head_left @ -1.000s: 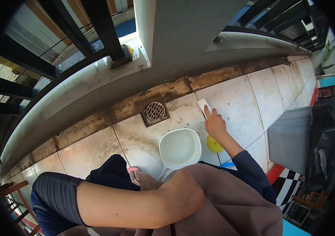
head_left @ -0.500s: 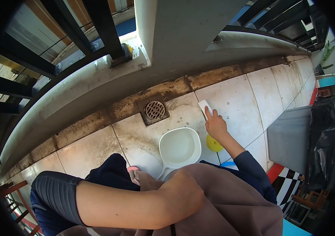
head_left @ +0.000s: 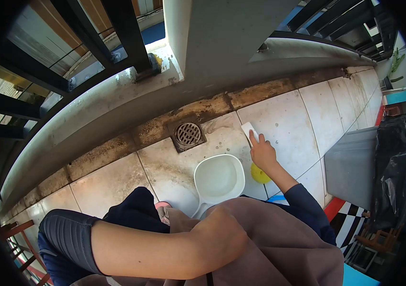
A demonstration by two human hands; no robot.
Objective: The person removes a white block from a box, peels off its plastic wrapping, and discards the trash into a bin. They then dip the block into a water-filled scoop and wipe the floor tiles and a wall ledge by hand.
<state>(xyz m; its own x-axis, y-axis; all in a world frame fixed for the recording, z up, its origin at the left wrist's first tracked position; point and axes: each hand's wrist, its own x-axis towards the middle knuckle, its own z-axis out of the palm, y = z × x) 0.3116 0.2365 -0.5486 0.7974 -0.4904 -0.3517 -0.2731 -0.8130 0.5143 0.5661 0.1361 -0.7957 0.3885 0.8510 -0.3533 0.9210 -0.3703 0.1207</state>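
White floor tiles with brown stains lie under my right hand (head_left: 263,151), which is closed on a white block-like object (head_left: 248,132) pressed to the tile, index finger stretched along it. Just below that hand is a round yellow sponge (head_left: 259,174), partly hidden by my wrist. A white dipper (head_left: 219,178) with a pale inside stands left of the sponge, its handle pointing down toward my lap. My left hand (head_left: 224,228) rests bent over my lap near the handle; its fingers are hidden.
A square floor drain (head_left: 188,135) lies against the dirty wall base (head_left: 207,107). Dark railings (head_left: 126,33) rise above the low wall. At the right stand a grey bin (head_left: 350,164) with a black plastic bag (head_left: 393,167) and a blue item (head_left: 278,198) near my knee.
My right hand and the white object have shifted very slightly right along the tile. My left hand has stayed in place.
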